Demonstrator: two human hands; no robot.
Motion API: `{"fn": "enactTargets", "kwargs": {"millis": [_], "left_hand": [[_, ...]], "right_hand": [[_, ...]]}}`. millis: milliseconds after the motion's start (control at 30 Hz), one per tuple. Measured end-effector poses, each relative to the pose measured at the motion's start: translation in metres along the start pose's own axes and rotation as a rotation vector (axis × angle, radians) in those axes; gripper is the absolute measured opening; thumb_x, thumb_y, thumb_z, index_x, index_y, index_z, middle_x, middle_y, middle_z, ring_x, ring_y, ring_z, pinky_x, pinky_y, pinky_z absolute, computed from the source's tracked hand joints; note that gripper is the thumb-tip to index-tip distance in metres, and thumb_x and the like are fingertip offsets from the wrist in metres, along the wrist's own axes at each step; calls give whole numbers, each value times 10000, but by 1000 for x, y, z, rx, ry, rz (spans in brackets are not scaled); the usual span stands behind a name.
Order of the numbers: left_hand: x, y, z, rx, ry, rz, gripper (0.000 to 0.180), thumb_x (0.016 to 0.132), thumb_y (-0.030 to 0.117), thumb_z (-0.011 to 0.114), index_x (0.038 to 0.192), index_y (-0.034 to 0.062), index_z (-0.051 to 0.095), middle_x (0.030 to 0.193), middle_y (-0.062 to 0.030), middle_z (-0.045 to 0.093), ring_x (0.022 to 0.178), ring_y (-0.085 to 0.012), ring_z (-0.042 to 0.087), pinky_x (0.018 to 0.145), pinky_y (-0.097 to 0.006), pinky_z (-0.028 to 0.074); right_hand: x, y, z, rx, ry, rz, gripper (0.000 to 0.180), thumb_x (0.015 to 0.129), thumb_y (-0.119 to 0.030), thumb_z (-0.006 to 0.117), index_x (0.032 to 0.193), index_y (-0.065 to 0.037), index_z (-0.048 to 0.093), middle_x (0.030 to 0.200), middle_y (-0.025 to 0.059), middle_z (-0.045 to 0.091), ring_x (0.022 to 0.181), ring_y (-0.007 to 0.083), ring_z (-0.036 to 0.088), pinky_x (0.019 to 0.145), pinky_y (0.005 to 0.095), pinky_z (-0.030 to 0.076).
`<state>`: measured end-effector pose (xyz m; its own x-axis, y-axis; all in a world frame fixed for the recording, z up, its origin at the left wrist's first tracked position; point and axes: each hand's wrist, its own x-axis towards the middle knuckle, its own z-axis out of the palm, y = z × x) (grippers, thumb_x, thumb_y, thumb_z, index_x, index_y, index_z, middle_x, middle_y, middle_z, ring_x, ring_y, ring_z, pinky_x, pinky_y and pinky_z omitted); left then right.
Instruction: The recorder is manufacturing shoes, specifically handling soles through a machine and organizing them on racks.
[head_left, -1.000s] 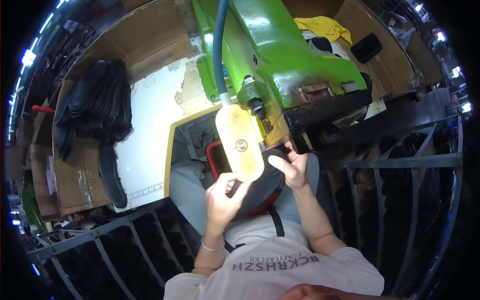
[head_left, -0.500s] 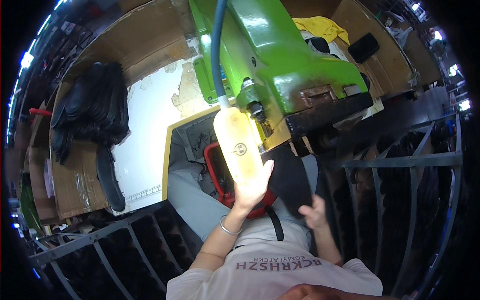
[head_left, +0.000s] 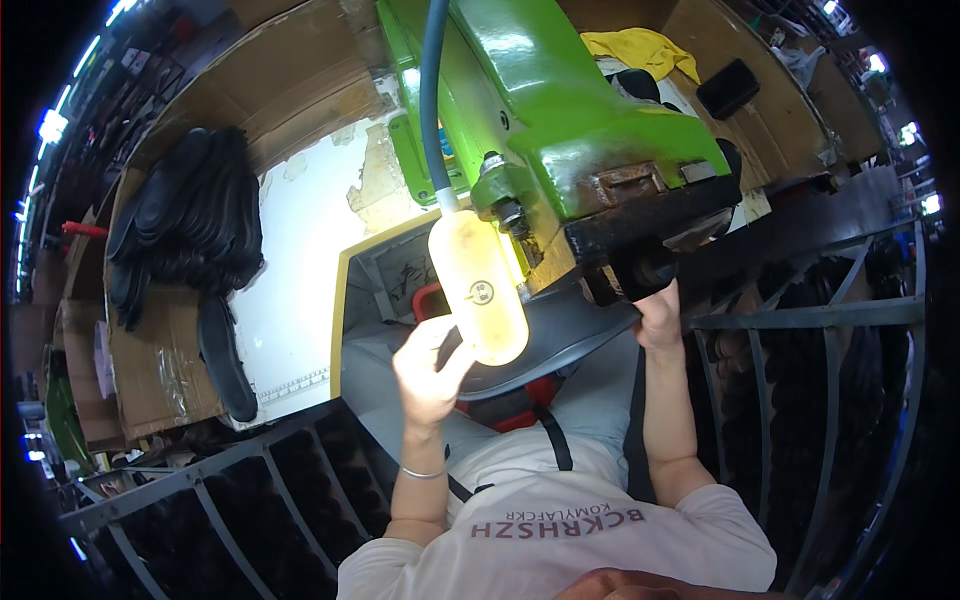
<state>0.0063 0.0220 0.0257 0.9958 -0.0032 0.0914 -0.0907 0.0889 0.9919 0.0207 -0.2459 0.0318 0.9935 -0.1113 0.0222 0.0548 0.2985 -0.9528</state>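
A dark grey-black, curved piece like a shoe sole (head_left: 570, 340) spans my lap below the head of the green machine (head_left: 580, 130). My left hand (head_left: 432, 372) is closed at its left end, thumb and fingers together beside the glowing lamp (head_left: 478, 290). The lamp hides part of that end. My right hand (head_left: 660, 318) grips the right end, close under the machine's dark front, where some fingers are hidden. Between the hands, the piece's upper edge runs under the machine's lower parts; whether it touches them I cannot tell.
Black shoe soles (head_left: 185, 220) are piled in a cardboard box (head_left: 165, 375) at the left, beside the white tabletop (head_left: 285, 310). A blue-grey hose (head_left: 432, 100) runs down to the lamp. Metal racks (head_left: 810, 318) flank me. A yellow cloth (head_left: 645, 52) lies at the back right.
My left hand has shifted left, out from the lamp's lower end. My right hand has risen toward the machine. The dark piece has swung from hanging on the right to lying across between both hands.
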Motion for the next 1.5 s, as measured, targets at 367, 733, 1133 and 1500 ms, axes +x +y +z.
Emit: {"fn": "enactTargets", "kwargs": {"millis": [367, 733, 1133, 1500], "left_hand": [[-71, -52, -62, -217, 17, -331, 195, 775, -41, 682, 809, 40, 508, 837, -49, 611, 726, -81, 551, 674, -217, 461], [-77, -61, 4, 199, -65, -332, 203, 818, 60, 672, 999, -12, 614, 990, -83, 631, 828, -107, 597, 750, -241, 482], [-21, -79, -350, 1552, 1010, -486, 721, 737, 547, 655, 1337, 206, 447, 1349, -199, 387, 1210, -406, 395, 974, -547, 316], [-70, 34, -153, 1136, 223, 96, 550, 509, 118, 840, 999, -1, 622, 1047, -154, 600, 1011, -295, 554, 935, -379, 402]], "right_hand": [[4, 29, 64, -31, -251, -5, 389, 708, 18, 728, 1058, 19, 559, 973, 43, 625, 875, 102, 584, 794, 243, 463], [1, -24, 15, -670, -173, -125, 341, 746, -73, 727, 1044, -10, 573, 808, -7, 616, 685, 20, 515, 580, 174, 399], [112, 13, -124, 12, 843, -249, 562, 872, -95, 579, 1354, -86, 289, 969, 170, 544, 514, 176, 596, 407, 274, 499], [-2, 65, -71, -144, 216, 228, 502, 917, -243, 560, 1340, -57, 364, 730, 83, 586, 514, 127, 575, 427, 233, 464]]}}
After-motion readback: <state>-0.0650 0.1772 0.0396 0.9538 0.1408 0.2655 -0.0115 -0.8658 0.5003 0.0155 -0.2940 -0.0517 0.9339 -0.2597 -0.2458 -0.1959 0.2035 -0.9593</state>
